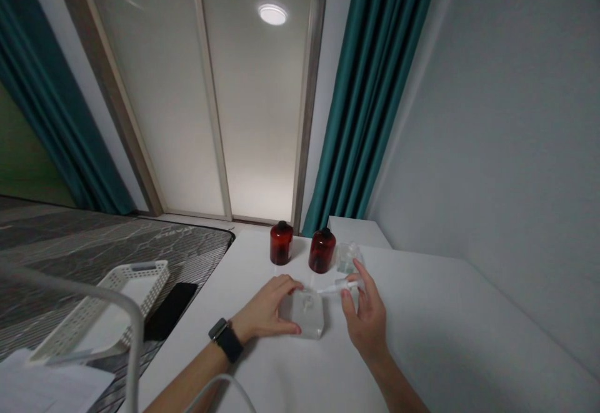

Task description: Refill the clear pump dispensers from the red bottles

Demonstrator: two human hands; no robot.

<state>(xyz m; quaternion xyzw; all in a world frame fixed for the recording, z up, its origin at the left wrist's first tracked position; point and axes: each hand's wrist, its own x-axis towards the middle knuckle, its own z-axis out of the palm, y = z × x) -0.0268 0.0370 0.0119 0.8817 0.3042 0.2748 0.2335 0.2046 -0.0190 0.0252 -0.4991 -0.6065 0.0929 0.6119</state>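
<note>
My left hand (269, 307), with a dark watch (226, 339) on its wrist, is closed around the left side of a clear square bottle (312, 316) on the white table (435, 325). Between the thumb and fingers of my right hand (369, 325) is a white pump head (340, 286), its thin end pointing left, above the clear bottle's right side. Two amber bottles with black tops, one on the left (281, 245) and one on the right (322, 252), stand behind my hands. A second clear container (347, 255) is behind my right fingers, partly hidden.
Left of the table lie a white perforated basket (154, 283), a flat black object (171, 310) and papers (51, 383). A grey curved tube (134, 338) crosses the lower left, and a pale cable (225, 377) loops at the bottom. A white cabinet (360, 232) stands beyond the table.
</note>
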